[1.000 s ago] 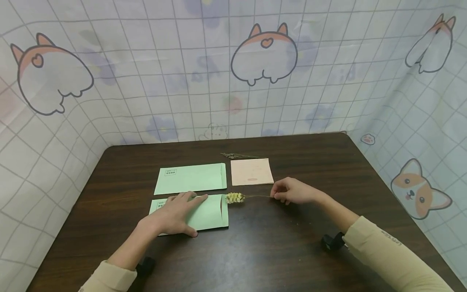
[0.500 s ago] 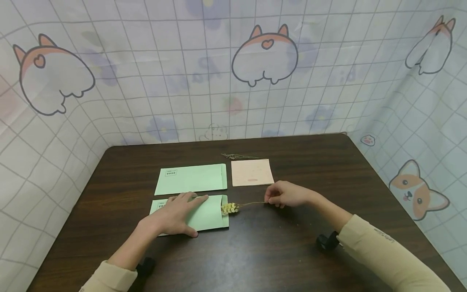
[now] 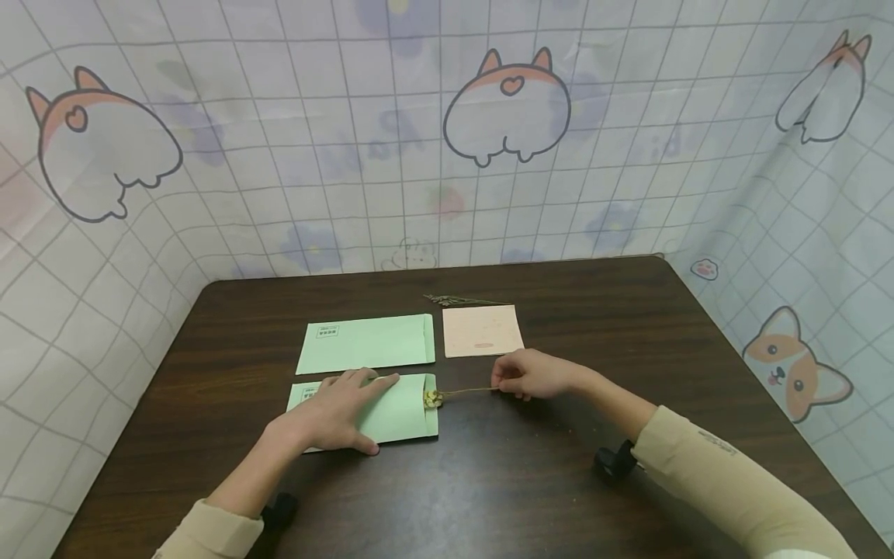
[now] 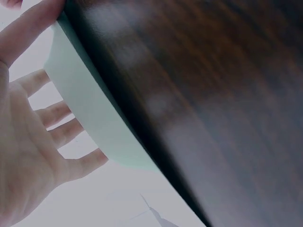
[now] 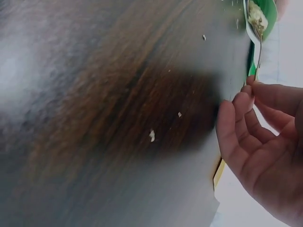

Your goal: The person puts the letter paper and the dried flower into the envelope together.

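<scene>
At 3 o'clock of the near envelope [image 3: 401, 418], my right hand [image 3: 534, 374] pinches the flower [image 3: 433, 399] by its thin stem [image 3: 468, 390]. The yellow head is partly tucked into the envelope's mouth, the stem running out toward 3 o'clock. My left hand [image 3: 328, 411], at 9 o'clock from that mouth, lies spread on the envelope, gripping nothing, thumb at the near edge. I reckon a hard push from so far back could bend or snap the stem, and a head snagging on the rim could shed bits or crease the paper. Too little weight under my left hand might let the envelope slide. The dark wood desk [image 3: 594, 310] also carries a far envelope [image 3: 370, 343] at 12, a pink card [image 3: 480, 330] between 1 and 2, and a dry sprig [image 3: 464, 300] just beyond it. Pale crumbs [image 5: 152, 135] dot the wood. Gridded, corgi-printed cloth [image 3: 349, 186] hangs from 9 through 3.
</scene>
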`<state>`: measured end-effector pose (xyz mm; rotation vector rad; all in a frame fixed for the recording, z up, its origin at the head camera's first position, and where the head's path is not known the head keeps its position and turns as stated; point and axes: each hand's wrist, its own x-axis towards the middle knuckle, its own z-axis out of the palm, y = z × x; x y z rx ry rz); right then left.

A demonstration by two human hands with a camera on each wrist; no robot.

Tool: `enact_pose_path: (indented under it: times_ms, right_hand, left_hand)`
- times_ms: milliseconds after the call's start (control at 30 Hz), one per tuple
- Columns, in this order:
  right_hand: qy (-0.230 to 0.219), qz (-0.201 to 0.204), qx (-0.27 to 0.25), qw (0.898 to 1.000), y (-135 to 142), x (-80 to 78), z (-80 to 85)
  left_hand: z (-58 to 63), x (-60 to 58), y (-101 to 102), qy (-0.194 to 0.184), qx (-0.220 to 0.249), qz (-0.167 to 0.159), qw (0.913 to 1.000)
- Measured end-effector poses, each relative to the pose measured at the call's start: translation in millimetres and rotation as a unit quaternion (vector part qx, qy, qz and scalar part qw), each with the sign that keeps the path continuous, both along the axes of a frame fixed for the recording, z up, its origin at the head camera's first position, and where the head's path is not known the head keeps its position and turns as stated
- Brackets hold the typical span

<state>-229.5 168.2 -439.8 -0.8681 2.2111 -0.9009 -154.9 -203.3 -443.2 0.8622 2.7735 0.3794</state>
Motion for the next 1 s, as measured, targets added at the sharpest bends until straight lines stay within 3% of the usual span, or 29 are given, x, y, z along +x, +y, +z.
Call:
enact_pose_path:
  times_ms: [400, 700, 1000]
  right_hand:
    - [0.025, 0.020, -0.038, 0.999, -13, 0.1, -4.8]
    - [0.043, -0.014, -0.055, 0.997, -22, 1.8, -4.7]
    - [0.020, -0.044, -0.086, 0.995, -30, 1.5, -9.4]
  left_hand:
    - [1.8, 2.3, 1, -0.006, 0.004, 0.006, 1.0000]
    - [3.7, 2.8, 1, -0.008, 0.004, 0.005, 0.9999]
    - [3.7, 1.2, 2, -0.004, -0.001, 0.002, 1.0000]
